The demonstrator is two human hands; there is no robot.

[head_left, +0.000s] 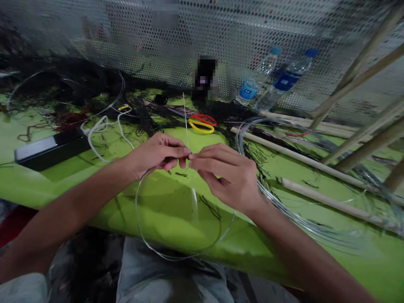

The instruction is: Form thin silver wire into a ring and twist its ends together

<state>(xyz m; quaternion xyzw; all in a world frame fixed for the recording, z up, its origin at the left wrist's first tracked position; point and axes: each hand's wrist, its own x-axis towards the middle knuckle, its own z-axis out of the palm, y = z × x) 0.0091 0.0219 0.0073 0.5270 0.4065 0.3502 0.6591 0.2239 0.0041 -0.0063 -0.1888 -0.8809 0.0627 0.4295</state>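
Note:
In the middle of the head view my left hand (154,153) and my right hand (229,172) meet, their fingertips pinched together. Between them is a wire loop (137,210), thin and silvery, which hangs down past the table edge over my lap. A thin straight pale strand (185,118) rises from my fingertips towards the back. My fingers hide where the ends come together. Just behind my hands lie scissors (202,126) with one red and one yellow handle. To the right of my right hand rests a coil of wire (280,202).
Wooden sticks (303,160) lie at the right, and more lean there. Two water bottles (285,80) stand by the perforated metal panel (132,38). Black netting (91,84) spreads along the back. A dark box (53,147) and white cord (91,134) sit left on the green table cover (120,198).

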